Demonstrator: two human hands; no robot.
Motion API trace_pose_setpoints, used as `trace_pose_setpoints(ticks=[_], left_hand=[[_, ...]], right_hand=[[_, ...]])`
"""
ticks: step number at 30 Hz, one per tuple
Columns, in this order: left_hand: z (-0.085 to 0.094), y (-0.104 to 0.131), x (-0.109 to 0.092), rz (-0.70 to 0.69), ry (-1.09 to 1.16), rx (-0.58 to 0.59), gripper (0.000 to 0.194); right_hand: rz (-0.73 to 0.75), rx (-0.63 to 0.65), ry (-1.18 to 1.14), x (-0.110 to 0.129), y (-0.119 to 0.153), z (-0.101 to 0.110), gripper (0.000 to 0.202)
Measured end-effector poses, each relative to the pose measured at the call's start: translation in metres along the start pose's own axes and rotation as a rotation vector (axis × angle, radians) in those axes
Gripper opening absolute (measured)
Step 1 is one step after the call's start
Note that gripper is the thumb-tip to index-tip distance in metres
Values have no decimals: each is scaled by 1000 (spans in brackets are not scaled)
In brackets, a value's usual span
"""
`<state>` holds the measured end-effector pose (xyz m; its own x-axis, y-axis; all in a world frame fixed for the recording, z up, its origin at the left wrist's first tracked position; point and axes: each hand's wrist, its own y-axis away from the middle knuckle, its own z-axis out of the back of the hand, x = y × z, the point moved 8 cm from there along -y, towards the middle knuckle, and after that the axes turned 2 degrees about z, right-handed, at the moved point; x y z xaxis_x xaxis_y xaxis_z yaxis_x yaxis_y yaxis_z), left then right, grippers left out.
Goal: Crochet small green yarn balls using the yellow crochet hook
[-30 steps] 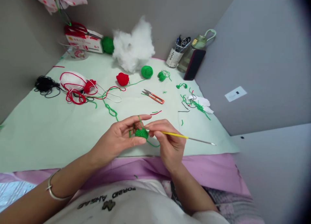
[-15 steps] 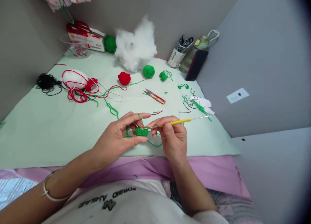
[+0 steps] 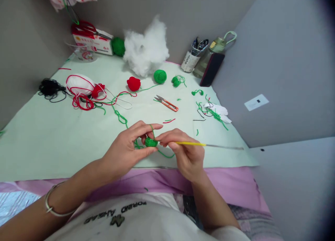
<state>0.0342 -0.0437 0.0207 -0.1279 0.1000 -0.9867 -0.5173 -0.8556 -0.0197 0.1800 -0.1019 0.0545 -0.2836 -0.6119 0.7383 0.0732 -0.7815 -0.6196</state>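
Crochet work fills the middle of the pale green mat (image 3: 39, 143). Far on the left lie a black thread tangle (image 3: 48, 89) and a white ball wound with red yarn (image 3: 78, 85). Then comes the left hand (image 3: 125, 150), closed on a small green crochet piece (image 3: 151, 142) between thumb and fingers, just above the mat's near edge; a green strand (image 3: 152, 129) runs over its forefinger. The right hand (image 3: 187, 153) touches the piece from the other side and grips a yellow crochet hook (image 3: 191, 143), whose metal end points right. The hook's tip is hidden by the fingers. To make this stitch well, it seems wise to keep the strand tight over the forefinger and pinch the piece firmly near the working loop. Behind lie orange snips (image 3: 166, 103) and white stuffing (image 3: 146, 52).
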Motion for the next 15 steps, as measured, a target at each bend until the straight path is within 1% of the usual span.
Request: trace_pose_setpoints(ticks=[4, 6, 8, 10, 11, 13, 15], left_hand=[[2, 3, -1, -51, 29, -57, 44], [3, 6, -1, -42, 65, -103, 38], [3, 9, 3, 7, 159, -133, 32], [-2, 10, 10, 109, 354, -123, 30], [-6, 10, 14, 176, 475, -96, 30], [-17, 11, 20, 311, 696, -12, 34], [-24, 11, 22, 406, 824, 69, 40]], right_hand=[[293, 55, 434, 26, 6, -12, 20], [382, 47, 649, 32, 11, -19, 25], [409, 31, 773, 32, 17, -22, 33], [380, -3, 809, 30, 22, -21, 39], [349, -19, 800, 28, 24, -19, 40], [276, -29, 719, 21, 27, -15, 41], [250, -42, 595, 17, 27, -13, 46]])
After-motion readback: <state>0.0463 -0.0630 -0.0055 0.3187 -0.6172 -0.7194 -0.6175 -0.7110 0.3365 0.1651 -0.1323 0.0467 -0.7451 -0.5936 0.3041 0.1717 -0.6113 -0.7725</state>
